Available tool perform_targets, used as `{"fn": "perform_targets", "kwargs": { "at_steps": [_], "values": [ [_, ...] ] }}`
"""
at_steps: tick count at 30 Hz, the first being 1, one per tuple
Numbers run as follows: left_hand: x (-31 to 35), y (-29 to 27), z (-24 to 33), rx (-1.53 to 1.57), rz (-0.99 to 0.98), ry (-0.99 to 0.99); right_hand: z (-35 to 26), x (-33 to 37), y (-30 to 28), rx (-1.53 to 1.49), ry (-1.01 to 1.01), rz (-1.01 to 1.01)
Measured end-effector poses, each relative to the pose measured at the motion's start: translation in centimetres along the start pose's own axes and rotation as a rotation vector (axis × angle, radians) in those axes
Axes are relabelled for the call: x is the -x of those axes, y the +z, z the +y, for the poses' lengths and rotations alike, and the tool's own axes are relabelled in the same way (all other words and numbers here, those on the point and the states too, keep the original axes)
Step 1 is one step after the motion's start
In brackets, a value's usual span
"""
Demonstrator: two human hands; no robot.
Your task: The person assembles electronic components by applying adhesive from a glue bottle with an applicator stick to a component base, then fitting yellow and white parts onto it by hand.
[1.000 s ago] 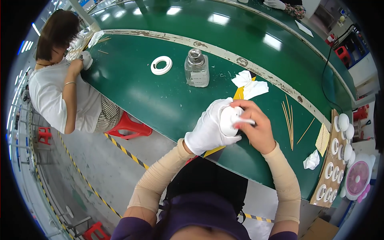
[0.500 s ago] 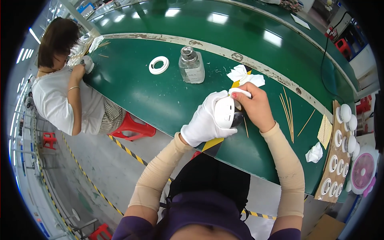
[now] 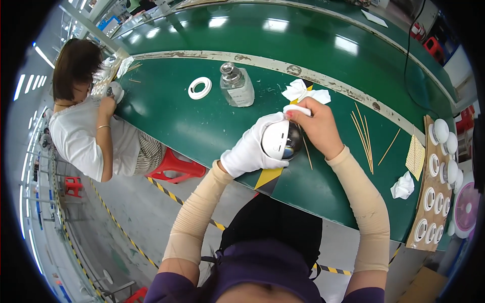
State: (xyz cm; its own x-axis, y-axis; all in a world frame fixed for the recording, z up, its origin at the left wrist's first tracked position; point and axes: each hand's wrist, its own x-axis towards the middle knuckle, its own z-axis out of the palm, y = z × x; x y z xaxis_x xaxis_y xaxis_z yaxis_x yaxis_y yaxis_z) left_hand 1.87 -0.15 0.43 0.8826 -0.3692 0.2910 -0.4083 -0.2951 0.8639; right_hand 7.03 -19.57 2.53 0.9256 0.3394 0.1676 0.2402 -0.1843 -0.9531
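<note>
My left hand [image 3: 252, 146], in a white glove, is closed around a round dome camera [image 3: 274, 140]. The camera has a white shell with small slots and a glossy black dome facing right. In my bare right hand [image 3: 319, 126], fingers and thumb pinch a folded white cloth [image 3: 297, 109] at the camera's top edge. Whether the cloth touches the shell cannot be made out. Beyond my left hand stands a clear bottle [image 3: 240, 91] with a metal cap and a pale label. A white ring [image 3: 200, 88] lies left of the bottle.
Crumpled white cloths [image 3: 303, 92], thin wooden sticks [image 3: 365, 141], a yellowish textured sheet [image 3: 416, 155] and a wad of white cloth [image 3: 402, 186] lie on the green table [image 3: 172, 121]. At right, a brown board [image 3: 422, 217] carries several white rings and domes. A co-worker [image 3: 83, 116] sits at left.
The camera has turned in my left hand, so more of its black dome shows. My right hand with the cloth has shifted slightly up off the dome's side. The whole view has tilted a little.
</note>
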Motion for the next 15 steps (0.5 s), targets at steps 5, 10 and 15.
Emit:
{"fn": "perform_targets", "kwargs": {
  "at_steps": [5, 10, 15],
  "values": [
    [0.0, -1.2, 0.5, -0.057, -0.120, -0.054, 0.8, 0.1, -2.7, -0.332, 0.135, 0.157],
    [0.0, -0.9, 1.4, 0.013, -0.185, -0.174, -0.2, 0.7, -3.0, -0.645, 0.116, 0.150],
    [0.4, -0.4, 0.8, 0.189, -0.091, -0.229, -0.9, 2.6, -2.0, -0.077, -0.409, -0.048]
  ]
}}
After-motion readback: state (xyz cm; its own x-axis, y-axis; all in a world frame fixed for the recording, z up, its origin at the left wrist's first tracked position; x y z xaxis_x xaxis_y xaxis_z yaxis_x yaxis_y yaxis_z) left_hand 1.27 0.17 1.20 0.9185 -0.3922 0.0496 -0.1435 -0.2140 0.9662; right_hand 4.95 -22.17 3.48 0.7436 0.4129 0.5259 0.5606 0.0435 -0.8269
